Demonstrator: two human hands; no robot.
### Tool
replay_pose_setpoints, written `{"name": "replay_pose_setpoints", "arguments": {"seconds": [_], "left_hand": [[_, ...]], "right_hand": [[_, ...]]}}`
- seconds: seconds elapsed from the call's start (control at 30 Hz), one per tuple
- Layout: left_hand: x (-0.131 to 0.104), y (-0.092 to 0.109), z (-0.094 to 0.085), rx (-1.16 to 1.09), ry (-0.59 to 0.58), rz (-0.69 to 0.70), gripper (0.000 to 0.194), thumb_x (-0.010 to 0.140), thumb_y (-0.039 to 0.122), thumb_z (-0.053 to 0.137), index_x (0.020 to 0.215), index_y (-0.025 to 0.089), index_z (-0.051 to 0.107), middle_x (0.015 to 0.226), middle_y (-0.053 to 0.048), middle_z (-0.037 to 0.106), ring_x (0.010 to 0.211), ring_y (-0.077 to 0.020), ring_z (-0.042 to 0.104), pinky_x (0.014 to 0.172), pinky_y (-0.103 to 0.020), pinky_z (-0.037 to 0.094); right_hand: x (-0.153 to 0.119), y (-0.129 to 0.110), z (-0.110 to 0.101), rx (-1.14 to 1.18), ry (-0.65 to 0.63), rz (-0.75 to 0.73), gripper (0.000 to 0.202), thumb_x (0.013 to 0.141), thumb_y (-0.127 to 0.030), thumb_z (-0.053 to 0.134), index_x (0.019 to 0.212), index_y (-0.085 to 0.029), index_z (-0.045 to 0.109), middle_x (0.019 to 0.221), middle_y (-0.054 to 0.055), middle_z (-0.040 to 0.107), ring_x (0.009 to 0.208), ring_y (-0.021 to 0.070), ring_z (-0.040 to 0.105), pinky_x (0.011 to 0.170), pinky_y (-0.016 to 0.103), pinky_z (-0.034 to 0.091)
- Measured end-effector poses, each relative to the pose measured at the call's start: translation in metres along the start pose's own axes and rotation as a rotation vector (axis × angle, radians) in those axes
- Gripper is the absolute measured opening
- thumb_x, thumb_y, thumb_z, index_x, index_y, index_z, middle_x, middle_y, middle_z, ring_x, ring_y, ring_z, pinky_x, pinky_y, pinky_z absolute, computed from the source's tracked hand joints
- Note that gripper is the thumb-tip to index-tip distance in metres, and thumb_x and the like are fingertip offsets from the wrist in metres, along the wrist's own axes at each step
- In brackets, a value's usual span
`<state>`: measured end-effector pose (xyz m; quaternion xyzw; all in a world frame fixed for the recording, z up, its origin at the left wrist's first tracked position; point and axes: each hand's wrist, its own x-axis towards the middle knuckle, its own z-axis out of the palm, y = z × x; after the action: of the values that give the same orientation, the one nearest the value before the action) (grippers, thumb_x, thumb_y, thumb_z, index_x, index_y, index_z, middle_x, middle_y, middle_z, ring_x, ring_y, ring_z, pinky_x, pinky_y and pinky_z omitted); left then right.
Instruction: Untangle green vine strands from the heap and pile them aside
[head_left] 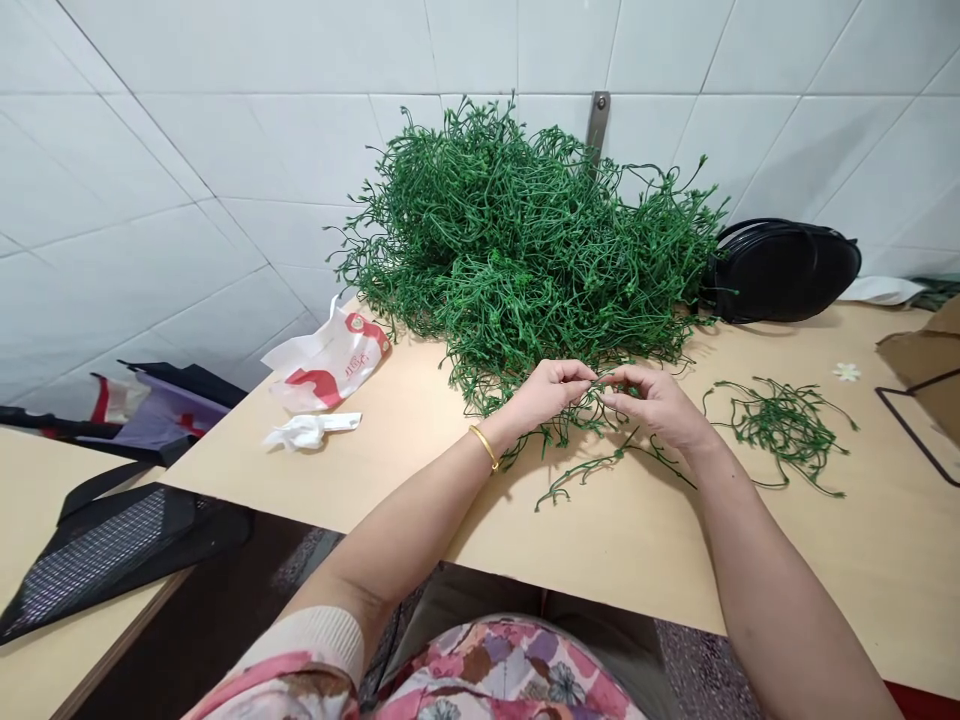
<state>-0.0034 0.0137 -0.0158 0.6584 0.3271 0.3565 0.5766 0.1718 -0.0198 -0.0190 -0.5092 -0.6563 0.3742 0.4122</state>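
A big tangled heap of thin green plastic-looking plant stems (pixel 517 240) with small budded tips rises against the wall. At its front edge my left hand (pixel 553 392) and my right hand (pixel 660 408) meet, fingertips almost touching. Both are closed in a pinch on a green stem, mostly hidden by the fingers. Below them a loose branched stem (pixel 581 467) lies on the table. Right of my right hand is a smaller pile of the same stems (pixel 791 425).
On the table (pixel 420 480) a red-and-white plastic wrapper (pixel 330 360) and a crumpled white tissue (pixel 311 430) lie left. A black bag (pixel 784 270), a small white flower piece (pixel 846 371) and a cardboard-brown item (pixel 926 365) are right. A black mesh bag (pixel 112 550) rests on the left table.
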Motion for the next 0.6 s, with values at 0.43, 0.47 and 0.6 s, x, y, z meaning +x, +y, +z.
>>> {"name": "replay_pose_setpoints", "arguments": {"seconds": [0.43,0.47,0.6], "left_hand": [[-0.0005,-0.0047,0.0039,0.400,0.025,0.114,0.011,0.075,0.021,0.051,0.073,0.014,0.058,0.060,0.003,0.049,0.059,-0.0083,0.039,0.057,-0.022,0.030],[-0.0007,-0.0042,0.0042,0.401,0.025,0.113,0.011,0.075,0.021,0.051,0.072,0.014,0.058,0.060,0.003,0.048,0.058,-0.0082,0.039,0.057,-0.022,0.030],[0.0011,-0.0010,0.0069,0.282,0.016,0.057,0.010,0.074,0.022,0.052,0.068,0.014,0.054,0.056,0.005,0.043,0.055,-0.0071,0.035,0.054,-0.022,0.028]], "right_hand": [[0.0012,-0.0001,-0.0005,-0.189,-0.018,-0.120,0.021,0.078,-0.037,0.056,0.071,-0.018,0.061,0.060,-0.002,0.050,0.059,0.0114,0.041,0.056,0.026,0.032],[0.0018,0.0014,-0.0013,-0.197,-0.010,-0.129,0.022,0.079,-0.037,0.055,0.070,-0.018,0.061,0.061,-0.002,0.050,0.060,0.0117,0.042,0.058,0.026,0.032],[0.0039,0.0030,-0.0035,-0.187,0.047,-0.138,0.022,0.080,-0.035,0.054,0.067,-0.018,0.060,0.061,-0.002,0.049,0.061,0.0119,0.041,0.059,0.026,0.031]]}}
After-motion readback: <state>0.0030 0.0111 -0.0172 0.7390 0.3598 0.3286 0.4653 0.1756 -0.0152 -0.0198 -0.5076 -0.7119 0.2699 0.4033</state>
